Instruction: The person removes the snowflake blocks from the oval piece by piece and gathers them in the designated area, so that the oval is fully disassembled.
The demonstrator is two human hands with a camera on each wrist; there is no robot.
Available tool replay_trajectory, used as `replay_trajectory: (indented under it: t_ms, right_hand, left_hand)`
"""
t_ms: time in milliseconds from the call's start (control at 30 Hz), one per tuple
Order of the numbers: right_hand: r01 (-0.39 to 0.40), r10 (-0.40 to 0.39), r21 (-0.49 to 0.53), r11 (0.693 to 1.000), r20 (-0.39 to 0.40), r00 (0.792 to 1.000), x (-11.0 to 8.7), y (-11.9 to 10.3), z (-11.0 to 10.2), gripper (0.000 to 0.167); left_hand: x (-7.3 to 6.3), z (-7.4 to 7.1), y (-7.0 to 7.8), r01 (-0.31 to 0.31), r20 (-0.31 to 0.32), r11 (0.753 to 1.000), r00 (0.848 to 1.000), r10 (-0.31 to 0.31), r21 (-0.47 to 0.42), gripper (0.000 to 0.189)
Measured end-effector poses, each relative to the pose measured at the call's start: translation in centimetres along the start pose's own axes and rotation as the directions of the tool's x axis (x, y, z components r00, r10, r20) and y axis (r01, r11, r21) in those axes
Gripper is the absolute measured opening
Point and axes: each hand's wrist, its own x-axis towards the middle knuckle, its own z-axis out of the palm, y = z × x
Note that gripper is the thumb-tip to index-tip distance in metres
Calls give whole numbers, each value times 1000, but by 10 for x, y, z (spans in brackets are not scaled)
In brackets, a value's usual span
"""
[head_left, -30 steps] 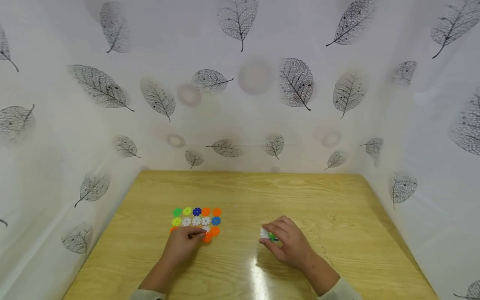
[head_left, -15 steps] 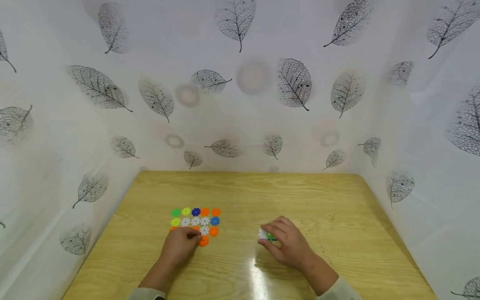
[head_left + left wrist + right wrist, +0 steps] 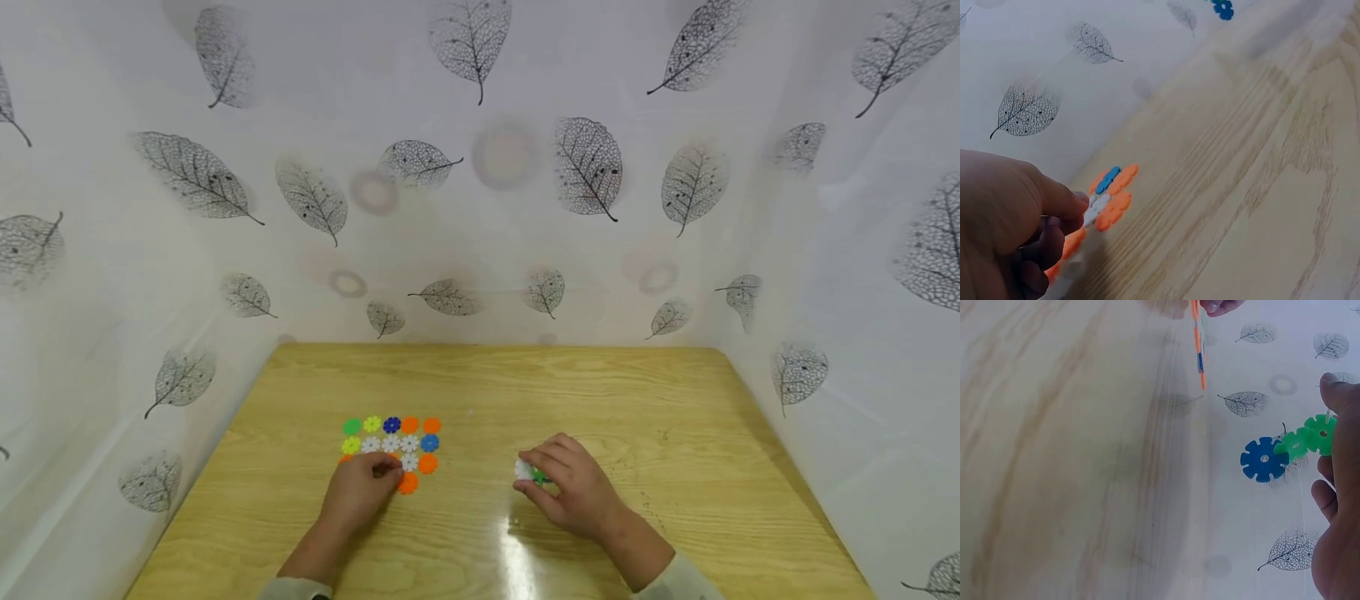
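Note:
My left hand (image 3: 358,493) is low over the near side of flat rows of flower-shaped plastic discs (image 3: 392,443), covering some of them. Its fingers are curled, thumb and forefinger together, the fingertips beside an orange disc (image 3: 408,483) and a white disc (image 3: 408,462). In the left wrist view, another orange disc (image 3: 1072,244) is partly behind the fingers; I cannot tell whether they grip it. Farther right, my right hand (image 3: 576,487) grips several discs between thumb and fingers. A white disc (image 3: 522,470) faces left there; a blue disc (image 3: 1264,459) and green discs (image 3: 1296,443) stick out below.
Wood-grain table (image 3: 480,392) under both hands. A pale leaf-print curtain (image 3: 480,233) stands along its back and both sides. In the rows, green, yellow, dark blue and orange discs form the far line. Light glares on the table (image 3: 517,550) near the front.
The near orange disc has shifted slightly left and toward me, now lying below the white one. My left hand has drawn back a little from it. The right hand keeps its discs, nearly still.

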Motion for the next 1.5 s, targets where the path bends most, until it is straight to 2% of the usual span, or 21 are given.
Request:
replay_trajectory:
  t_ms: [133,267,433,567,700,900,1100,1267,1367,1500]
  right_hand:
    - [0,0,0,1000,2,1000,0,-1,0,36]
    - [8,-8,5,1000,0,1000,1,-1,1,36]
    - [23,-23,8,1000,-7,1000,2,-1,2,37]
    - [38,-38,6,999,-21,999,2,-1,4,37]
    - [44,-43,7,999,-26,999,3,-1,5,38]
    - [32,-32,9,999,-16,999,5,-2,5,38]
    - [43,-43,-1,999,-22,999,6,-2,5,40]
    - [38,-38,-7,999,-16,999,6,-2,5,41]
    - [40,-40,-12,999,-9,999,6,-2,5,41]
    - [36,-36,-19,999,2,999,6,-3,5,42]
  left_hand:
    - [0,1,8,-1,1,999,1000,1,-48,5]
    - [-1,1,18,-39,-3,995,999,39,-96,4]
    - [0,5,29,-104,3,989,994,105,-104,4]
    - [2,12,37,-169,13,979,985,172,-117,5]
    - [4,20,48,-205,51,966,975,215,-155,5]
    - [5,30,68,-264,111,942,950,291,-207,11]
    - [3,38,85,-262,165,919,933,319,-294,19]
    - [-2,44,97,-208,235,898,920,314,-388,28]
    - [-5,48,102,-198,272,894,906,323,-402,29]
    - [-8,53,107,-218,304,888,884,355,-405,23]
